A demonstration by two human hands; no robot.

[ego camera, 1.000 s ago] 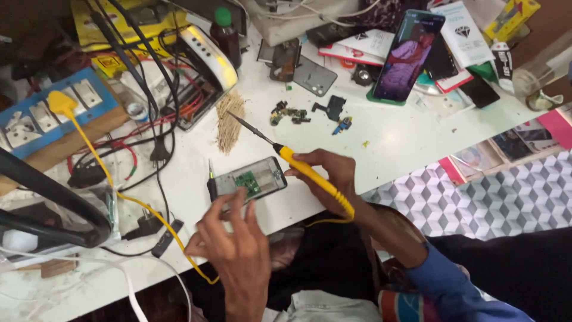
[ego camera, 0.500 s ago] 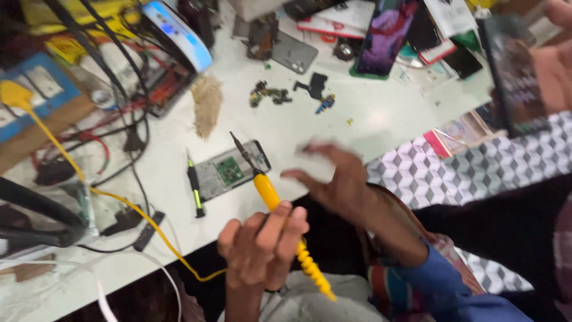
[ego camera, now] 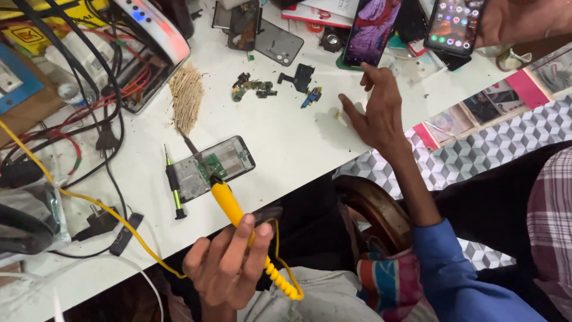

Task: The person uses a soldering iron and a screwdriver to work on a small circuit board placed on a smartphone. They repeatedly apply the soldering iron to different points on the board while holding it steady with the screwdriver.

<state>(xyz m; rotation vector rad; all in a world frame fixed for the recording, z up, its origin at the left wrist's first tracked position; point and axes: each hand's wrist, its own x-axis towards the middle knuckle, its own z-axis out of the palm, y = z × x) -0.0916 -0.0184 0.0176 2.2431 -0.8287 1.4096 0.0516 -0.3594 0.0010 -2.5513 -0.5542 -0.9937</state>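
So, looking down from the head camera, the left hand [ego camera: 229, 265] is curled around the yellow handle of a soldering iron [ego camera: 229, 206], fingers wrapped over it near the counter's front edge, with the dark tip resting up by the opened phone [ego camera: 211, 167] that lies flat on the white counter [ego camera: 292, 149] with its green board showing. The iron's yellow coiled cord [ego camera: 280, 280] loops down past the wrist toward the lap. Just left of the phone there's a slim screwdriver [ego camera: 173, 188] with a green and black shaft, lying beside it and pretty much touching its edge. The right hand [ego camera: 378, 113] is holding nothing, fingers loosely spread and pointing up the counter, close to a lit phone [ego camera: 372, 27] propped at the back. Between the two hands sits a little scatter of small phone parts [ego camera: 271, 89], and a straw-coloured brush [ego camera: 186, 98] lies further left, near a tangle of black and red cables [ego camera: 113, 89]. In the top right corner someone else's hand [ego camera: 524, 21] is gripping another lit phone [ego camera: 456, 24], well apart from the opened one.
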